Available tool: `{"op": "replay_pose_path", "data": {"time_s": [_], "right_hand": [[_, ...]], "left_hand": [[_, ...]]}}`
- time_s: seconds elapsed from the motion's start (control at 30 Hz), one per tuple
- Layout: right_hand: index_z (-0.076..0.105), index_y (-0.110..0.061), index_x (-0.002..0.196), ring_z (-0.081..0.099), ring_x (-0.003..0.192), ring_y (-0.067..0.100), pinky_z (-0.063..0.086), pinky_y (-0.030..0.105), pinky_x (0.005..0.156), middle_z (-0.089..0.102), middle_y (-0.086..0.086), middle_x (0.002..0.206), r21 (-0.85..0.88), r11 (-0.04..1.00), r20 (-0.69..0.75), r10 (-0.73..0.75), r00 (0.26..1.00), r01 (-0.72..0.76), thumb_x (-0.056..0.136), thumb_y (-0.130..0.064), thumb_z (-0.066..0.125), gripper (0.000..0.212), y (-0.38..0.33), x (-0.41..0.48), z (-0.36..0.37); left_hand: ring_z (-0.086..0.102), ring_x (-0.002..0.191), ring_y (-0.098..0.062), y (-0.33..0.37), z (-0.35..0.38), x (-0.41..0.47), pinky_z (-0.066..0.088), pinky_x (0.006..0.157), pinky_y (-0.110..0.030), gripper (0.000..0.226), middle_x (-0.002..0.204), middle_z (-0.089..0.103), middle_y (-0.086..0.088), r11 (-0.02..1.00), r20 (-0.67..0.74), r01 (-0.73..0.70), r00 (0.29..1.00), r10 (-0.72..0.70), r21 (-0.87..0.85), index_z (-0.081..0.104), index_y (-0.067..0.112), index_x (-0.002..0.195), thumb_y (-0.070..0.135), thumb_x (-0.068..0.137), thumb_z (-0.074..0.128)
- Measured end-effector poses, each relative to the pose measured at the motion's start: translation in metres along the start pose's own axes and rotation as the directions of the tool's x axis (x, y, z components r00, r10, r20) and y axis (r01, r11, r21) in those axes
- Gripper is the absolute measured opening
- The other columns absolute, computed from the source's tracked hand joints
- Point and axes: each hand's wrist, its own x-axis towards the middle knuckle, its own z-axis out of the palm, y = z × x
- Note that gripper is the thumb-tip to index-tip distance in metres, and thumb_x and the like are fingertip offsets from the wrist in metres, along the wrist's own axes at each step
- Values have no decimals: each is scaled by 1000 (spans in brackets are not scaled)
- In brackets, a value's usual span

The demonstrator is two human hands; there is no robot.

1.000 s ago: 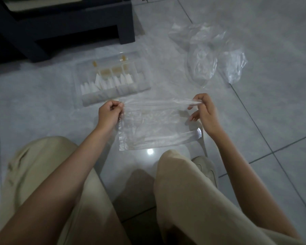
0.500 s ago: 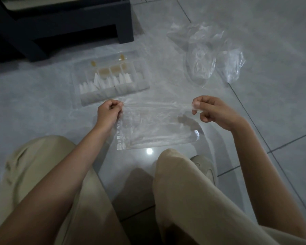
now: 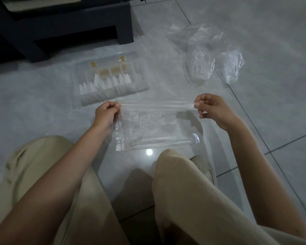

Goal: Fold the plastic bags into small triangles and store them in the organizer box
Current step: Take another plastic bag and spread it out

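A clear plastic bag [image 3: 154, 128] is stretched flat just above the tiled floor in front of my knees. My left hand [image 3: 106, 114] pinches its top left corner, and my right hand [image 3: 212, 107] pinches its top right corner, so the upper edge is pulled taut between them. Beyond the bag lies a clear organizer box [image 3: 88, 101] with several white folded triangles [image 3: 104, 83] standing in a row inside it. A pile of loose crumpled clear bags [image 3: 205, 53] rests on the floor at the far right.
A dark low piece of furniture [image 3: 60, 27] stands at the far left behind the box. My legs in beige trousers [image 3: 193, 200] and a light shoe [image 3: 204, 165] fill the near floor. Grey tiles [image 3: 272, 85] extend to the right.
My right hand has turned and shifted slightly right, pulling the bag's upper edge tighter. The left hand has stayed on its corner.
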Motion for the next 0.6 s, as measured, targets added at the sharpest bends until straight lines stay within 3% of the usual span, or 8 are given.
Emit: {"op": "replay_pose_path", "data": {"time_s": [0.1, 0.2, 0.33, 0.43, 0.6], "right_hand": [[57, -17, 101, 51, 50, 1, 50, 19, 53, 47, 1, 73, 40, 996, -126, -71, 990, 76, 95, 2, 53, 20, 4, 7, 10], [56, -15, 112, 53, 51, 0, 49, 17, 53, 51, 0, 75, -99, 988, -230, -137, 963, 117, 94, 0, 54, 23, 8, 14, 16], [61, -13, 106, 53, 50, -4, 45, 12, 53, 56, 1, 73, -188, 976, -242, -153, 958, 108, 91, -1, 60, 19, 7, 22, 19], [64, -13, 94, 53, 48, -5, 44, 11, 53, 61, -5, 65, -113, 992, -265, -79, 961, 50, 90, -4, 62, 9, 7, 25, 20], [58, -19, 74, 52, 49, -7, 43, 11, 55, 58, -3, 68, -39, 999, -287, -9, 958, -2, 93, -6, 59, 23, 7, 28, 24]], "left_hand": [[49, 41, -1, 2, -1, 1, 40, 50, -16, 23, 43, 56, 10, 998, 31, 49, 998, -47, -46, 56, 15, 74, 5, 95, 56], [49, 43, -4, 5, 1, 1, 41, 48, -17, 23, 47, 56, 7, 996, 23, 63, 998, -62, -61, 56, 15, 73, 6, 94, 55], [49, 49, -2, 4, 4, 0, 41, 52, -16, 14, 64, 57, 5, 996, 36, -81, 996, 80, 47, 64, 18, 78, 19, 92, 62], [50, 50, 6, -1, 8, 0, 40, 57, -11, 14, 63, 57, 7, 962, -10, -242, 969, 245, 126, 66, 13, 82, 14, 94, 60], [51, 49, 8, -6, 12, -1, 39, 55, -6, 15, 66, 56, 1, 946, -76, -305, 946, 314, 111, 67, 3, 98, 6, 97, 52]]}}
